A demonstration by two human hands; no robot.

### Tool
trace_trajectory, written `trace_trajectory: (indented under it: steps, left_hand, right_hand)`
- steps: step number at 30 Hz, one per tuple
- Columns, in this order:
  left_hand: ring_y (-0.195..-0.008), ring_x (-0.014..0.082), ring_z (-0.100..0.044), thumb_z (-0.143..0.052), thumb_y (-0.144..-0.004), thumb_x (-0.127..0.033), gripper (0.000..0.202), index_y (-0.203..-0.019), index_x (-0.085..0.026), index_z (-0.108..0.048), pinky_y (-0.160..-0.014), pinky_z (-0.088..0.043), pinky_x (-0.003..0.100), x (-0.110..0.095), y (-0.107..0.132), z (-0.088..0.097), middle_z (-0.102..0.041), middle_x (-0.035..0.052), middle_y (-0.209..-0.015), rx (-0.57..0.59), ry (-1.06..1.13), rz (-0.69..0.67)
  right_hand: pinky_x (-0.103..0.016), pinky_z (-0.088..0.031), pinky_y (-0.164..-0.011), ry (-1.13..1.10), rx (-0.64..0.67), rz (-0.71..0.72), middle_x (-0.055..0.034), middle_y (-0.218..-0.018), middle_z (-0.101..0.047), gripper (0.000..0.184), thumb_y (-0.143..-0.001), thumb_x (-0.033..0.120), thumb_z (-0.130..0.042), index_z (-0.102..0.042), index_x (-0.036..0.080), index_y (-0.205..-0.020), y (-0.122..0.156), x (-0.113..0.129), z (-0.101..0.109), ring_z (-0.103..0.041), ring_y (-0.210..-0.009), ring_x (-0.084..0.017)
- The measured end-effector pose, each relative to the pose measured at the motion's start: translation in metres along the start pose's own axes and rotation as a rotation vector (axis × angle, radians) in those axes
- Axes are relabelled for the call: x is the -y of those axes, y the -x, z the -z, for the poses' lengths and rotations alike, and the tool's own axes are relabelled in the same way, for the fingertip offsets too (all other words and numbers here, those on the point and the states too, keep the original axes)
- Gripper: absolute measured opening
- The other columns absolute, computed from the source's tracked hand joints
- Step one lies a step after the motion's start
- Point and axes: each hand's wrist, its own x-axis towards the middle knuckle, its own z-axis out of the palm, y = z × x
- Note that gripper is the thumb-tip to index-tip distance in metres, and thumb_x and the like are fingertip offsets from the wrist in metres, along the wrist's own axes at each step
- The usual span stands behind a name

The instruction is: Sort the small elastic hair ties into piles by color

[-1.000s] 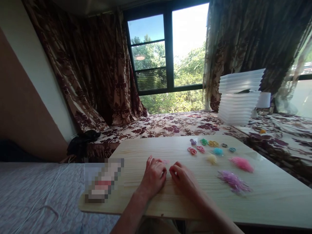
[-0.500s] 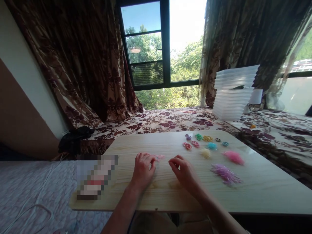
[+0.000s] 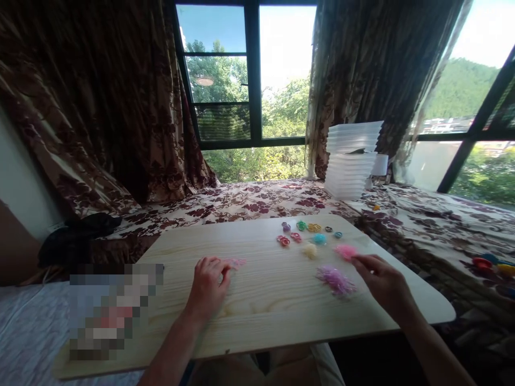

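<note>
My left hand (image 3: 211, 280) rests on the wooden table (image 3: 265, 305), fingers curled and closed on the end of a thin pink see-through strip (image 3: 237, 262), whose kind is too small to make out. On the right, my right hand (image 3: 380, 279) has its thumb and fingers pinched together at the edge of a pile of small pink pieces (image 3: 345, 252). Whatever lies between those fingertips is hidden. Just left of that hand is a loose heap of thin purple pieces (image 3: 336, 280). Beyond it sit a cream pile (image 3: 309, 251) and a turquoise pile (image 3: 319, 239).
Small groups of rings, red (image 3: 284, 240), green (image 3: 301, 225) and yellow (image 3: 314, 228), lie near the table's far edge. A blurred-out item (image 3: 116, 313) occupies the left end. Behind the table, a white ridged stack (image 3: 350, 161) stands on the flowered cloth (image 3: 257, 201).
My right hand has moved from the table's middle rightward to the pink pile. My left hand stays by the pink strip. The view has turned to the right.
</note>
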Motion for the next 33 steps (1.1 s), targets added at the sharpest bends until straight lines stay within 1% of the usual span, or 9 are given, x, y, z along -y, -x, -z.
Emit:
trace_trajectory:
  steps: [3, 7, 11, 15, 18, 21, 24, 28, 33]
  left_hand:
    - [-0.093, 0.0240, -0.061, -0.051, -0.082, -0.017, 0.016, -0.079, -0.022, -0.066, -0.090, -0.044, 0.042, 0.001, 0.000, 0.000, -0.071, 0.0037, -0.084, -0.011, -0.012, 0.002]
    - [-0.094, 0.0244, -0.060, -0.051, -0.082, -0.018, 0.017, -0.080, -0.023, -0.067, -0.091, -0.043, 0.041, 0.005, 0.001, -0.001, -0.072, 0.0040, -0.086, -0.027, -0.034, 0.016]
    - [-0.095, 0.0262, -0.060, -0.051, -0.083, -0.021, 0.017, -0.079, -0.023, -0.068, -0.089, -0.043, 0.043, 0.008, 0.002, 0.000, -0.072, 0.0051, -0.085, -0.038, -0.043, 0.023]
    - [-0.092, 0.0282, -0.059, -0.051, -0.083, -0.021, 0.018, -0.078, -0.022, -0.069, -0.087, -0.043, 0.045, 0.008, 0.001, 0.002, -0.071, 0.0068, -0.083, -0.058, -0.045, 0.044]
    - [-0.092, 0.0280, -0.058, -0.052, -0.082, -0.018, 0.018, -0.076, -0.022, -0.069, -0.088, -0.043, 0.045, 0.005, 0.000, 0.003, -0.070, 0.0069, -0.082, -0.067, -0.073, 0.078]
    - [-0.093, 0.0258, -0.057, -0.053, -0.082, -0.015, 0.018, -0.076, -0.023, -0.069, -0.089, -0.044, 0.043, 0.003, -0.001, 0.004, -0.069, 0.0052, -0.081, -0.051, -0.112, 0.104]
    - [-0.093, 0.0243, -0.057, -0.056, -0.081, -0.013, 0.016, -0.076, -0.023, -0.068, -0.089, -0.044, 0.042, 0.003, -0.001, 0.003, -0.069, 0.0041, -0.081, -0.023, -0.134, 0.124]
    - [-0.094, 0.0237, -0.056, -0.057, -0.080, -0.011, 0.016, -0.078, -0.023, -0.068, -0.090, -0.044, 0.042, 0.001, -0.002, 0.004, -0.069, 0.0034, -0.083, 0.002, -0.126, 0.150]
    - [-0.096, 0.0237, -0.055, -0.060, -0.080, -0.010, 0.015, -0.081, -0.023, -0.069, -0.091, -0.043, 0.043, -0.004, -0.003, 0.005, -0.068, 0.0036, -0.086, 0.040, -0.112, 0.153]
  right_hand:
    - [-0.033, -0.051, -0.075, 0.081, -0.015, -0.047, -0.0065, -0.090, -0.071, 0.028, -0.082, 0.042, -0.052, -0.072, 0.022, -0.082, -0.019, -0.029, 0.006, -0.067, -0.079, -0.021]
    - [-0.035, -0.051, -0.081, 0.168, 0.042, -0.072, -0.0057, -0.098, -0.069, 0.021, -0.089, 0.037, -0.057, -0.069, 0.020, -0.091, -0.037, -0.048, -0.002, -0.065, -0.088, -0.018]
    - [-0.036, -0.053, -0.082, 0.230, 0.118, -0.092, -0.0043, -0.105, -0.066, 0.024, -0.093, 0.039, -0.059, -0.064, 0.017, -0.103, -0.048, -0.054, -0.008, -0.063, -0.090, -0.015]
    - [-0.034, -0.053, -0.078, 0.252, 0.108, -0.096, -0.0044, -0.099, -0.067, 0.020, -0.092, 0.035, -0.059, -0.065, 0.017, -0.099, -0.049, -0.047, -0.003, -0.063, -0.084, -0.015]
    - [-0.034, -0.050, -0.074, 0.207, 0.052, -0.048, -0.0085, -0.098, -0.068, 0.022, -0.087, 0.032, -0.055, -0.070, 0.018, -0.096, -0.042, -0.026, -0.003, -0.064, -0.080, -0.019]
    - [-0.034, -0.049, -0.067, 0.093, 0.071, 0.049, -0.0089, -0.096, -0.069, 0.029, -0.083, 0.040, -0.052, -0.072, 0.021, -0.095, -0.030, 0.008, -0.019, -0.063, -0.071, -0.020]
    - [-0.032, -0.048, -0.063, -0.038, 0.161, 0.162, -0.0071, -0.093, -0.069, 0.031, -0.085, 0.042, -0.048, -0.072, 0.023, -0.094, -0.016, 0.051, -0.046, -0.061, -0.065, -0.017]
    - [-0.029, -0.048, -0.066, -0.141, 0.322, 0.287, -0.0057, -0.092, -0.069, 0.031, -0.088, 0.035, -0.044, -0.071, 0.022, -0.091, 0.002, 0.103, -0.088, -0.062, -0.066, -0.015]
    - [-0.026, -0.046, -0.065, -0.151, 0.471, 0.347, -0.0042, -0.087, -0.068, 0.029, -0.088, 0.025, -0.042, -0.072, 0.022, -0.086, 0.019, 0.135, -0.126, -0.062, -0.069, -0.014]
